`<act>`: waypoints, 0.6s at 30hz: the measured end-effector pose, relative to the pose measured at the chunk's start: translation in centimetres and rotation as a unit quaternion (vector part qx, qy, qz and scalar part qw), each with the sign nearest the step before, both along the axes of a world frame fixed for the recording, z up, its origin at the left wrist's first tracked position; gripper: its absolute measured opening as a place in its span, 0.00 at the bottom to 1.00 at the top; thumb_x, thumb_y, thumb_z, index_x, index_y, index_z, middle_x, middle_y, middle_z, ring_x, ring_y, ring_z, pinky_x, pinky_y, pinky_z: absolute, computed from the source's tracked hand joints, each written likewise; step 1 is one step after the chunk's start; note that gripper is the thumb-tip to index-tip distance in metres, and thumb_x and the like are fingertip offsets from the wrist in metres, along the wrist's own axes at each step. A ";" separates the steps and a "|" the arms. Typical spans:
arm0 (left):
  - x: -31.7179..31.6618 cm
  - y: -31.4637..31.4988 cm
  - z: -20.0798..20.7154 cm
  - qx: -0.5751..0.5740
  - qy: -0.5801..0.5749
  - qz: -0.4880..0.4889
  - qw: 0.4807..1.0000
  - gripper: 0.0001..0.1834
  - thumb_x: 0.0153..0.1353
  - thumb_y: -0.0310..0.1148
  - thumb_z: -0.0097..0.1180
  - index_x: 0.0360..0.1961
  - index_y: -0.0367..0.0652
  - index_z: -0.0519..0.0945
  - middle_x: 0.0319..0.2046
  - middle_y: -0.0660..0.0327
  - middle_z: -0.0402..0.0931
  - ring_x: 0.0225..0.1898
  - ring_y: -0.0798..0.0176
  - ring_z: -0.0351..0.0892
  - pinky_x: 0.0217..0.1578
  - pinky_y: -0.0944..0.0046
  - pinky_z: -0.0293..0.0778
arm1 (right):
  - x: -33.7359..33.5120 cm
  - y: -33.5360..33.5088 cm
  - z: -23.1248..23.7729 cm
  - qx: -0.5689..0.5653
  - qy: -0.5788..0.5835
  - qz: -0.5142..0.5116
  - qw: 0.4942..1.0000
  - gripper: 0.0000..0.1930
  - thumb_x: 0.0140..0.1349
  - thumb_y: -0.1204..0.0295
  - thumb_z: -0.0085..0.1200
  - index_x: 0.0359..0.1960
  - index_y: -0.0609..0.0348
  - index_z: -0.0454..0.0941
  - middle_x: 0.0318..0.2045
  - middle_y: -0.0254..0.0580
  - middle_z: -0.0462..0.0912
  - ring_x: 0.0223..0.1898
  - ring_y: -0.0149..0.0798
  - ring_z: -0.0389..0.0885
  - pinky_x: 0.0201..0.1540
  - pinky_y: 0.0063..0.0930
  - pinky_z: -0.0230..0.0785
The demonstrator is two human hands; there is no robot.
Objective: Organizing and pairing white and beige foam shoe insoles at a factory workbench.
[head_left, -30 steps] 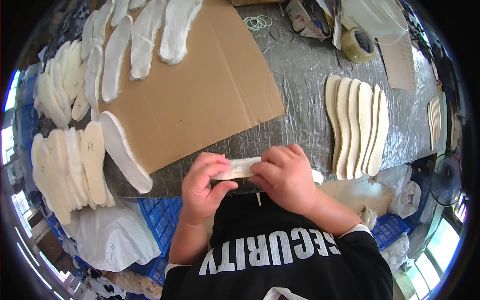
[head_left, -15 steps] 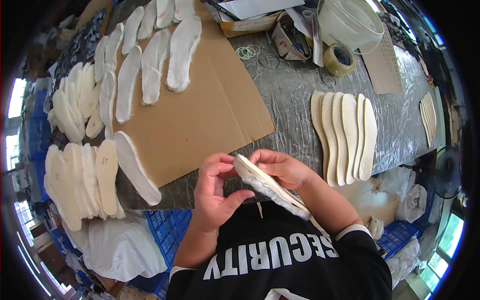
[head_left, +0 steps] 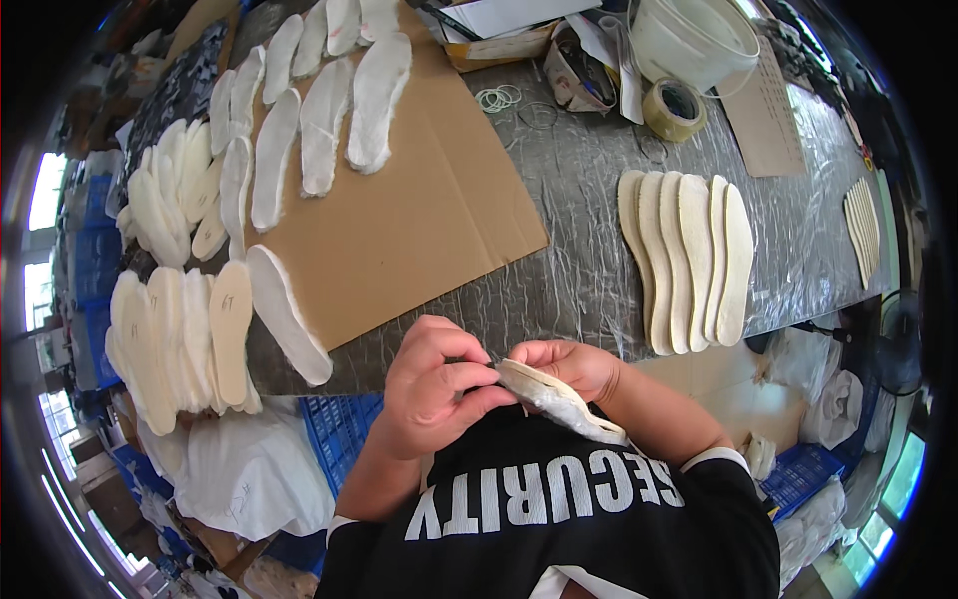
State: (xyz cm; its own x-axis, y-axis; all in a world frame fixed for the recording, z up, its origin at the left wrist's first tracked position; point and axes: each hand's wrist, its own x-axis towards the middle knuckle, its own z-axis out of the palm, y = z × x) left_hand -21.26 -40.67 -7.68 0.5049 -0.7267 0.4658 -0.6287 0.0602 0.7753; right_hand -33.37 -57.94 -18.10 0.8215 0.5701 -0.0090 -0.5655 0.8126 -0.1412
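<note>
In front of my chest, my right hand is closed around a pair of fleece-lined insoles, seemingly pressed together, pale soles with white fluffy pile. Their far-left end meets the fingertips of my left hand, whose thumb and forefinger pinch that tip. Whether anything small is also between those fingers is hidden. To the left, a single white fluffy insole lies partly over the cardboard sheet. On the right side of the table rests a fanned row of cream insoles.
More white fluffy insoles lie on the cardboard. Insole stacks line the table's left edge. At the back are rubber bands, a tape roll, a white bucket and a box of tools. Blue crates stand below the table.
The insoles have come slightly nearer my body and tilted. My left hand has gone from spread fingers to a pinch at their tip. The view has shifted slightly.
</note>
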 end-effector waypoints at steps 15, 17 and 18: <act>-1.9 -2.5 1.1 -0.016 0.096 -0.052 0.994 0.23 0.40 0.34 0.76 0.37 0.41 0.77 0.35 0.59 0.77 0.35 0.56 0.75 0.38 0.59 0.71 | -1.7 0.2 1.2 0.059 0.085 0.025 0.994 0.11 0.58 0.76 0.59 0.42 0.63 0.75 0.31 0.45 0.80 0.31 0.39 0.80 0.31 0.29 0.73; -2.2 -2.9 1.0 -0.022 0.111 -0.065 0.991 0.23 0.40 0.33 0.75 0.37 0.41 0.77 0.34 0.59 0.78 0.34 0.56 0.76 0.37 0.60 0.71 | -2.2 0.4 0.9 0.085 0.097 0.014 0.992 0.10 0.58 0.75 0.58 0.41 0.63 0.76 0.29 0.46 0.79 0.27 0.42 0.77 0.29 0.30 0.70; -2.3 -3.0 0.9 -0.023 0.127 -0.082 0.988 0.23 0.40 0.32 0.75 0.37 0.41 0.77 0.34 0.59 0.78 0.33 0.56 0.76 0.36 0.61 0.72 | -2.4 0.4 0.5 0.080 0.097 0.017 0.992 0.10 0.58 0.75 0.58 0.41 0.63 0.76 0.29 0.46 0.79 0.27 0.42 0.77 0.29 0.30 0.70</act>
State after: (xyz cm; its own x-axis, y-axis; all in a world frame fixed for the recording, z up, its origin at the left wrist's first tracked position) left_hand -23.52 -43.64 -6.76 0.4868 -0.7899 0.3729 -0.3925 0.1835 0.9012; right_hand -35.81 -57.54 -17.58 0.7931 0.6047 -0.0725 -0.5973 0.7955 0.1021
